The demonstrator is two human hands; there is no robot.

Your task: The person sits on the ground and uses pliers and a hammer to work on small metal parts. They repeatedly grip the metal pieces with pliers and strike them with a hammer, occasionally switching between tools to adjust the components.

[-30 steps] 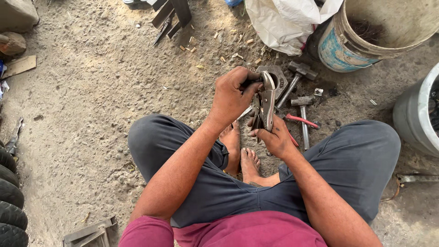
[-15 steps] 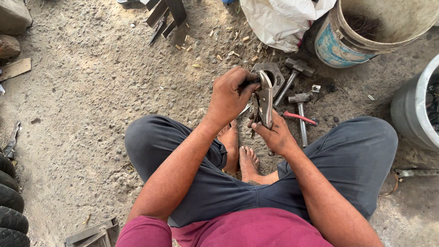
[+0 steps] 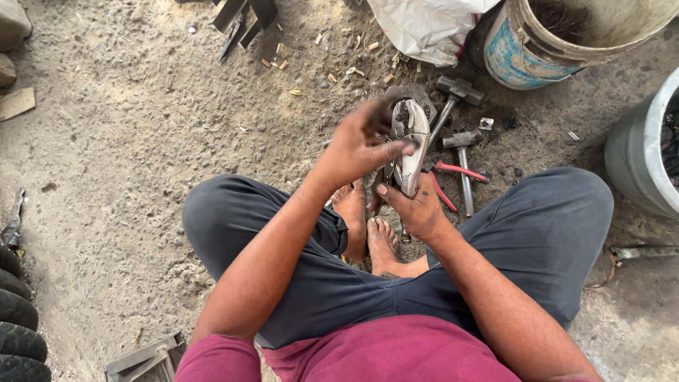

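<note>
I sit cross-legged on a dusty concrete floor. My right hand (image 3: 419,206) grips the handles of silver locking pliers (image 3: 411,145), held upright in front of my knees. My left hand (image 3: 361,143) is at the pliers' upper part, thumb and fingers on the jaw end; the hand is slightly blurred. The pliers' jaws point away from me, above my bare feet (image 3: 368,230).
Two hammers (image 3: 460,152) and red-handled pliers (image 3: 458,170) lie on the floor just beyond my hands. A worn bucket (image 3: 559,49) and white sack (image 3: 424,25) stand at the back right, a grey drum (image 3: 640,152) at right. Tyres (image 3: 18,318) at left, metal scraps (image 3: 244,18) at top.
My left hand has shifted on the top of the pliers, its fingers opening and moving over the jaw end. The right hand keeps its hold lower down.
</note>
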